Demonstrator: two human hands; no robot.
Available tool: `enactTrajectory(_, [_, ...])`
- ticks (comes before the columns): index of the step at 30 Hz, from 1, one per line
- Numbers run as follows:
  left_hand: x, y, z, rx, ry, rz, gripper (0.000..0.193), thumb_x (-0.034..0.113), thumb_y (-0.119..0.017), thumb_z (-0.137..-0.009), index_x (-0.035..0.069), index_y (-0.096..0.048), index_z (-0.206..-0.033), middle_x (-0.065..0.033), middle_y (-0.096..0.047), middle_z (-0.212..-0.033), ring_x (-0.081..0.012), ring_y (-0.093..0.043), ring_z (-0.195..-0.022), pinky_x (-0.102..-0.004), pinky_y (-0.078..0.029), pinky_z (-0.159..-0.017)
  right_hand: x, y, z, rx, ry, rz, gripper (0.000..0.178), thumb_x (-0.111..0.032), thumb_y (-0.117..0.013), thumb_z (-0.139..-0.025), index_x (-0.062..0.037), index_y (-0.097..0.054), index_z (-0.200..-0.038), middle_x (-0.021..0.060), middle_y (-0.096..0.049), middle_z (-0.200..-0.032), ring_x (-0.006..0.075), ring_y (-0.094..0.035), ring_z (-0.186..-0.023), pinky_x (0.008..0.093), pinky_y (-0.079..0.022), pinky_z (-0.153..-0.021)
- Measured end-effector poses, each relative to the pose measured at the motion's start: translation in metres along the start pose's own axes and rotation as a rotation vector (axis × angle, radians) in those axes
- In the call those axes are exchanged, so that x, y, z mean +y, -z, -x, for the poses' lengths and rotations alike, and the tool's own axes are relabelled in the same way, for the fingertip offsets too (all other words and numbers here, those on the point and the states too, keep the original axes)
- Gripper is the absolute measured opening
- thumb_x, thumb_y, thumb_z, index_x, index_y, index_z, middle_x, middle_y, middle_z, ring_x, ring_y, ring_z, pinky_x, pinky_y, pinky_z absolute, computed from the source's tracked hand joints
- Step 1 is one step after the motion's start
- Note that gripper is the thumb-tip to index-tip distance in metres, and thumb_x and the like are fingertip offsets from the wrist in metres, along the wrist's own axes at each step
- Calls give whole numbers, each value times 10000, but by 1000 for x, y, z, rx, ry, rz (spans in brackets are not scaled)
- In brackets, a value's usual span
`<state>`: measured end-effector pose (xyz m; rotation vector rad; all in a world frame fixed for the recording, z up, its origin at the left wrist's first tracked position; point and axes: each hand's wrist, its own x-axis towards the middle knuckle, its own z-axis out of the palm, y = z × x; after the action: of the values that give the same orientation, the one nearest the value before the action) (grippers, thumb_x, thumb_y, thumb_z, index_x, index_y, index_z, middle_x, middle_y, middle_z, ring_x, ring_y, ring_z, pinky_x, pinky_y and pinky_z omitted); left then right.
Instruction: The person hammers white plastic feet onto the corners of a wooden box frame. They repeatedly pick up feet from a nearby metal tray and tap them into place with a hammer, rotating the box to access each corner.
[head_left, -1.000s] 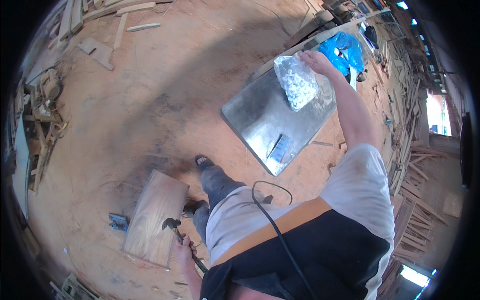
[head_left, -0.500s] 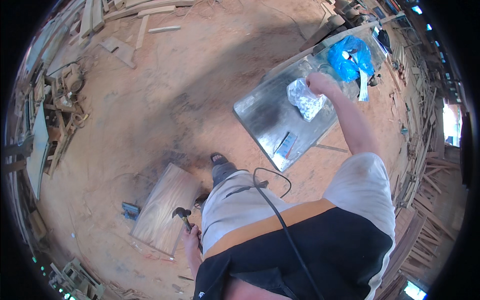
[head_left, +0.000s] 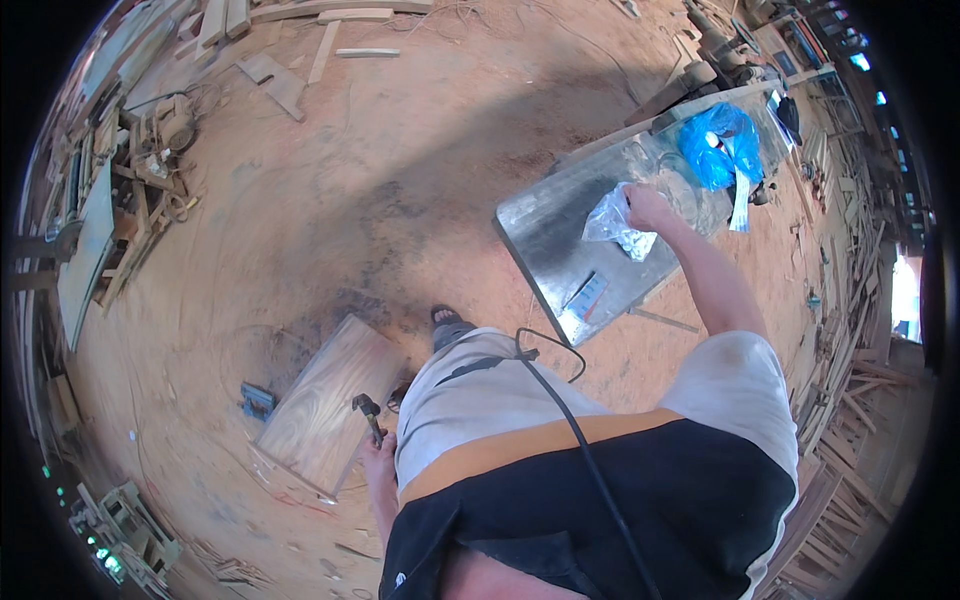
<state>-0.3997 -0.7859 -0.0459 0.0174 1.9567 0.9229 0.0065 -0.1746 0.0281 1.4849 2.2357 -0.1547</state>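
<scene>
My right hand (head_left: 648, 207) is closed on the upper part of a clear plastic bag (head_left: 622, 225), over a dark, smooth-topped table (head_left: 545, 235). Pale contents bunch at the bag's lower end, too unclear to name. Down at my left side, my left hand (head_left: 379, 455) grips a claw hammer (head_left: 367, 406), head up. Below the hammer, a wood-grained panel (head_left: 325, 410) lies near the floor, beside my feet. On the table's near end is a flat blue-and-white packet (head_left: 587, 295).
A blue plastic bag (head_left: 722, 150) sits at the table's far right. Left of the wooden panel lies a dark blue tool (head_left: 257, 401). Timber offcuts (head_left: 285, 85) and a cluttered bench (head_left: 150, 175) stand to the left; stacked wood strips (head_left: 845, 440) line the right.
The clear bag in my right hand has shifted and crumpled, its contents now bunched at the lower right. The hammer head has tilted a little. The whole view has turned slightly.
</scene>
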Motion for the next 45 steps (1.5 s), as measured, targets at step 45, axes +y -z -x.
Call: enactTrajectory(45, [-40, -33, 23, 188, 17, -56, 527, 289, -749, -861, -18, -660, -1281, -255, -712, -1209, -392, -677, -1150, -449, -519, -1004, 98, -42, -61, -227, 228, 119, 425, -195, -702, -829, -13, -693, -1213, 288, -735, -1089, 472, -705, -1039, 512, -570, -855])
